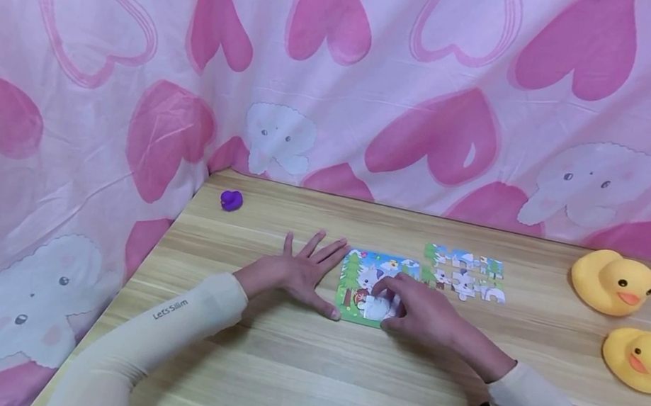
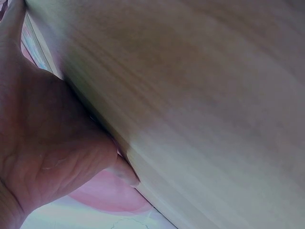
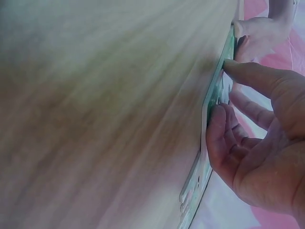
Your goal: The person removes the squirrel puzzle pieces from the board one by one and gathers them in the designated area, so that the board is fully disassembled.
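Note:
A small square jigsaw puzzle [image 1: 355,273] with a cartoon animal picture and green border lies on the wooden table. My left hand [image 1: 303,275] rests flat beside its left edge with fingers spread, the thumb touching or very near the lower left corner. Over the puzzle's right side, my right hand [image 1: 420,312] bends its fingers down onto the picture around a white patch. In the right wrist view, the thumb [image 3: 243,69] meets the green border [image 3: 217,88] of the puzzle. Whether a piece is pinched there cannot be told. Several loose jigsaw pieces [image 1: 462,281] lie just beyond the right hand.
Two yellow rubber ducks [image 1: 609,283] sit at the table's right side. A small purple duck [image 1: 231,200] stands near the far left corner. Pink heart-patterned cloth [image 1: 327,117] hangs behind and to the left of the wooden table [image 1: 295,385].

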Available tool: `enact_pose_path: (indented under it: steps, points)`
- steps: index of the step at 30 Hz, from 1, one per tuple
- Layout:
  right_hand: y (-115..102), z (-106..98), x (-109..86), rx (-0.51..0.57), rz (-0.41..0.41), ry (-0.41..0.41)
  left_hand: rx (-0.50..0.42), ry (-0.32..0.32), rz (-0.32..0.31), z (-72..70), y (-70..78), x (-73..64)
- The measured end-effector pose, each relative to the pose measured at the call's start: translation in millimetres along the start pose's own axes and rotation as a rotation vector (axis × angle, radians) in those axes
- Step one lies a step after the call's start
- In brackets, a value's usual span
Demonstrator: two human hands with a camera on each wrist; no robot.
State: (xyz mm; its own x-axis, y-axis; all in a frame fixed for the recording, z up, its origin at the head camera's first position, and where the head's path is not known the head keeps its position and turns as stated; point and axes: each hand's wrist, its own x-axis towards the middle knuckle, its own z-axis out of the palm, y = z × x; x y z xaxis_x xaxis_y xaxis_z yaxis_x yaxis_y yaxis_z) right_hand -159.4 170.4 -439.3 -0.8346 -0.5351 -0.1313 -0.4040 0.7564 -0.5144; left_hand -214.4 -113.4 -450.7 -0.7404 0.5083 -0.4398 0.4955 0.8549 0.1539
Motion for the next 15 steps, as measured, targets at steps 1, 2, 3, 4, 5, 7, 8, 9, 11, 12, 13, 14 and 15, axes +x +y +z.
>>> enact_pose_path:
  steps: [1,2,3,4,5,7,8,9,11,12,13,14,15]
  points:
    - [0,0,0.5,-0.004,-0.002,-0.006,0.000,-0.001,0.000,-0.2,0.2,-0.1]
    - [0,-1,1.1,-0.007,-0.006,-0.013,-0.001,-0.001,-0.001,-0.3,0.2,-0.2]
    - [1,-2,2.0,-0.007,-0.009,-0.022,-0.001,-0.002,-0.002,-0.4,0.1,-0.3]
    - [1,-3,3.0,-0.005,-0.013,-0.032,-0.002,-0.001,-0.002,-0.5,0.1,-0.3]
    - [2,-3,4.3,-0.003,-0.015,-0.042,-0.002,0.000,-0.002,-0.6,0.1,-0.3]
    - [3,-5,8.0,0.008,-0.025,-0.065,0.001,0.000,-0.003,-0.6,0.0,-0.2]
    - [3,-7,9.9,0.019,-0.034,-0.077,0.003,0.001,-0.003,-0.7,-0.1,-0.1]
    - [4,-8,12.0,0.026,-0.035,-0.090,0.007,0.001,-0.002,-0.7,-0.1,0.1]
    - [4,-10,15.9,0.042,-0.036,-0.116,0.011,0.002,-0.001,-0.6,0.1,0.2]
    - [4,-11,17.5,0.050,-0.037,-0.128,0.013,0.002,-0.001,-0.5,0.1,0.4]
    - [5,-12,18.8,0.056,-0.036,-0.137,0.013,0.003,-0.001,-0.3,0.0,0.5]
    - [5,-12,19.6,0.058,-0.029,-0.144,0.013,0.004,-0.001,-0.2,0.0,0.5]
    - [5,-12,20.1,0.060,-0.025,-0.149,0.012,0.004,0.000,0.0,-0.1,0.7]
